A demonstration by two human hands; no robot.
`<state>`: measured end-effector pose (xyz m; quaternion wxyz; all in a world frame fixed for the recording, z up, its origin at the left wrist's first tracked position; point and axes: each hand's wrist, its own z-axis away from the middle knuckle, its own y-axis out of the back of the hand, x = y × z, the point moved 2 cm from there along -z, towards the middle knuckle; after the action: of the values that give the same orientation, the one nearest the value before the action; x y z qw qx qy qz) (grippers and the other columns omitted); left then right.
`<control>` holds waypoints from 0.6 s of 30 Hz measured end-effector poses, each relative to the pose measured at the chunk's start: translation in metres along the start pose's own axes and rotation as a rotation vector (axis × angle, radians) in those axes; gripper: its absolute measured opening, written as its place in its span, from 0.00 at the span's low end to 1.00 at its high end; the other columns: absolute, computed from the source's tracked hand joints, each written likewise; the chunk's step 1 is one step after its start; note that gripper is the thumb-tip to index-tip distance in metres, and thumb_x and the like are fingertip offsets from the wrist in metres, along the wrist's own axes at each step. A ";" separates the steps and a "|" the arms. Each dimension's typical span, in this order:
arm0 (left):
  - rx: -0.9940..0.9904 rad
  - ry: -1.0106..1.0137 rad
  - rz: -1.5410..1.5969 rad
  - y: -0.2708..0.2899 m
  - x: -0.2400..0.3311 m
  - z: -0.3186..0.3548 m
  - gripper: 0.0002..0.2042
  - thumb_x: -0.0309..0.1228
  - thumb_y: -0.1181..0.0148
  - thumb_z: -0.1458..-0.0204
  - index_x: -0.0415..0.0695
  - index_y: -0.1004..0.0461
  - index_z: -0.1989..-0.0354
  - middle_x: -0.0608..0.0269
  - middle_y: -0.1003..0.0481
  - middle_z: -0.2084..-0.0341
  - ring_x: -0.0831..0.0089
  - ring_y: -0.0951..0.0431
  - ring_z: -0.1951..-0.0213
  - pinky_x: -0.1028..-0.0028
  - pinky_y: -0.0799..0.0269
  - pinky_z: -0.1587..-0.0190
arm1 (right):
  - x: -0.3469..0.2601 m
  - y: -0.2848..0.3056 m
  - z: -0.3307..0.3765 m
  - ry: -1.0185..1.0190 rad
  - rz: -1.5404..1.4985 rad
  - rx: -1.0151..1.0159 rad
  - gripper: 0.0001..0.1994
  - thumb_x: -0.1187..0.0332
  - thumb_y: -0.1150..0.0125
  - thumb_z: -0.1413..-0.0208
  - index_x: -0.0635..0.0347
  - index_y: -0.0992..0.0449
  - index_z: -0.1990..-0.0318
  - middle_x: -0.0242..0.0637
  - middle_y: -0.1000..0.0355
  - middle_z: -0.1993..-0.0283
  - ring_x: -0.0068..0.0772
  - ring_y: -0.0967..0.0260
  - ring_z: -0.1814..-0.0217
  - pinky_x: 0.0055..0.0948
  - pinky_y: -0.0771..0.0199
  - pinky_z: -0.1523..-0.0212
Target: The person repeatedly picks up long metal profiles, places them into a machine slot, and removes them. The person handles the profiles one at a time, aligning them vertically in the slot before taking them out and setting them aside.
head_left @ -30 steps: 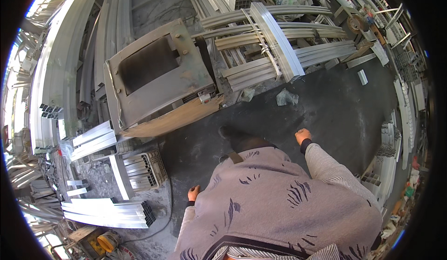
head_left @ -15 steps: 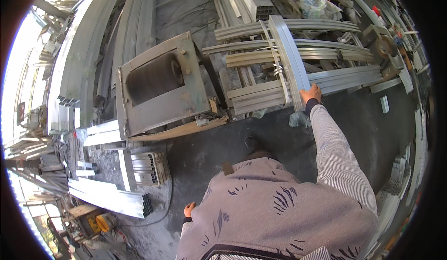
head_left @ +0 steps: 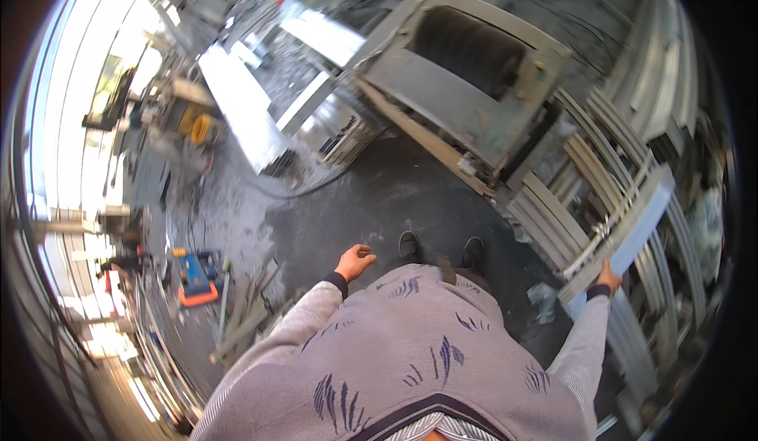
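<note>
Currently right hand grips near end of long pale-blue flat metal profile, axis running up-right; left hand loosely curled, empty.

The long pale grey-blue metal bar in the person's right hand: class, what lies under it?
Under the long pale grey-blue metal bar, gripped by the right hand, lies a stack of ribbed silver aluminium profiles. What lies beneath that stack is covered.

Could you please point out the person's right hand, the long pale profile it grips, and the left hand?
right hand (head_left: 606, 271): head view, on its knuckles.
long pale profile (head_left: 643, 221): head view, on its flat face.
left hand (head_left: 355, 261): head view, on its back.
</note>
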<state>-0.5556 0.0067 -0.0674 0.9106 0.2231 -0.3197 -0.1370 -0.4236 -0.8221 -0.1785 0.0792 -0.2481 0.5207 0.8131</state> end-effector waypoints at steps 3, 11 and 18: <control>0.045 0.162 0.044 -0.001 -0.025 0.011 0.28 0.41 0.28 0.46 0.36 0.22 0.41 0.46 0.17 0.47 0.59 0.15 0.46 0.65 0.21 0.41 | -0.015 0.011 0.019 0.069 0.087 -0.003 0.46 0.56 0.16 0.57 0.79 0.34 0.38 0.65 0.24 0.40 0.59 0.22 0.41 0.48 0.22 0.39; 0.090 0.134 -0.001 -0.020 -0.041 0.012 0.27 0.36 0.28 0.44 0.34 0.24 0.39 0.49 0.16 0.49 0.65 0.14 0.53 0.68 0.17 0.49 | -0.042 0.048 0.023 0.146 0.237 -0.080 0.33 0.55 0.20 0.55 0.80 0.18 0.51 0.60 0.18 0.49 0.54 0.18 0.47 0.48 0.19 0.43; 0.020 0.006 0.024 -0.010 0.016 -0.010 0.26 0.38 0.28 0.44 0.35 0.22 0.41 0.48 0.16 0.49 0.63 0.14 0.51 0.67 0.19 0.46 | -0.077 0.066 0.022 0.102 -0.629 -0.530 0.35 0.50 0.33 0.41 0.74 0.26 0.36 0.49 0.24 0.39 0.53 0.25 0.41 0.47 0.27 0.37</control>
<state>-0.5383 -0.0056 -0.0707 0.9109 0.2285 -0.3211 -0.1224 -0.3897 -0.8218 -0.0801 0.2312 -0.4469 0.1955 0.8418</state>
